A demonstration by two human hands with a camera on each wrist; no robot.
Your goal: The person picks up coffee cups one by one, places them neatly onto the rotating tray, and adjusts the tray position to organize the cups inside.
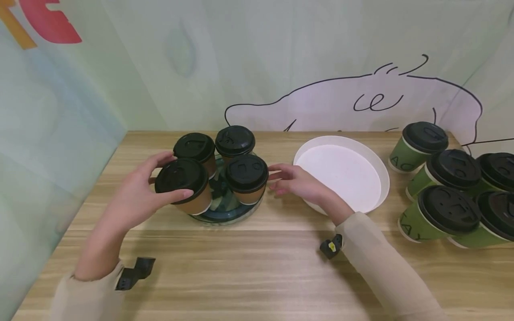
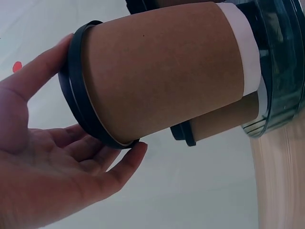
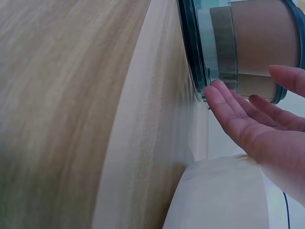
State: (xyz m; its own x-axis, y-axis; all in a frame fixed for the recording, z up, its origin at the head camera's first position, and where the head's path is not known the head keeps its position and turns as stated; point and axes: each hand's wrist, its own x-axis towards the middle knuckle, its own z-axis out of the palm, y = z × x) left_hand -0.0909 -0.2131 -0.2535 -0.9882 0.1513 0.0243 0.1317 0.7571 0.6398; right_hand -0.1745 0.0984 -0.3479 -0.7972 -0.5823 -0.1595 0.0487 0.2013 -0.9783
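Four would exceed a small count, so several brown paper cups with black lids stand on a round dark-green glass dish (image 1: 229,216). My left hand (image 1: 138,194) holds the front-left coffee cup (image 1: 195,203) by its lid, thumb on the near side and fingers round the far side. In the left wrist view this cup's brown sleeve (image 2: 167,67) and white base show fully. Beside the front-right cup (image 1: 248,196) is my right hand (image 1: 297,182), its fingers extended. The right wrist view shows those fingertips (image 3: 215,93) at the wall of the glass dish, apparently touching it.
A round white tray (image 1: 383,189) lies just right of my right hand, partly behind the forearm. Several green cups (image 1: 425,218) with black lids stand at the table's right side. A printed cloth (image 1: 265,58) hangs behind the wooden table (image 1: 241,276).
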